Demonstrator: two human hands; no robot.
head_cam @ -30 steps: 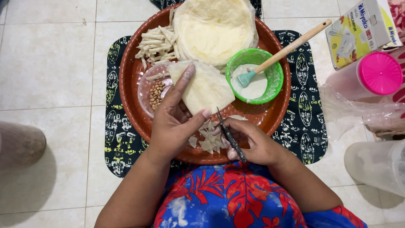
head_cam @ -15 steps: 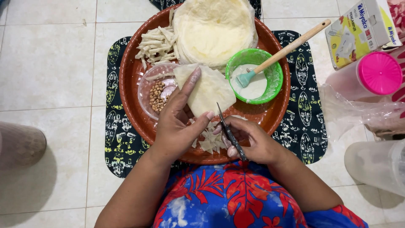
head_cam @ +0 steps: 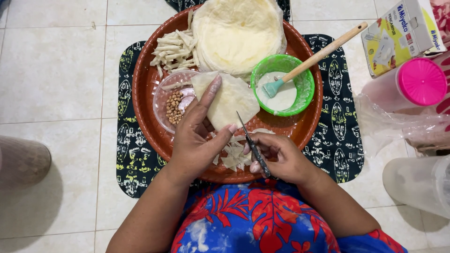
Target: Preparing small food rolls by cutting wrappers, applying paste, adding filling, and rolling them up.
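My left hand (head_cam: 197,136) holds a pale, thin pastry sheet piece (head_cam: 229,100) over a round brown tray (head_cam: 145,112). My right hand (head_cam: 281,159) is closed on small dark scissors (head_cam: 251,143), whose tip sits at the sheet's lower edge. Cut triangular scraps (head_cam: 232,154) lie on the tray between the hands. A stack of round pastry sheets (head_cam: 236,33) sits at the tray's far side, with cut strips (head_cam: 173,51) to its left.
A clear bowl of brown peanuts (head_cam: 174,107) sits under the sheet's left edge. A green bowl (head_cam: 300,98) of white paste holds a wooden-handled brush (head_cam: 318,56). A carton (head_cam: 403,33), a pink-lidded container (head_cam: 417,82) and a plastic jug (head_cam: 417,182) stand to the right. A patterned mat (head_cam: 129,159) lies under the tray.
The left hand has turned the sheet piece slightly, lifting its lower edge toward the scissors. The right hand has shifted a little upward with the scissors.
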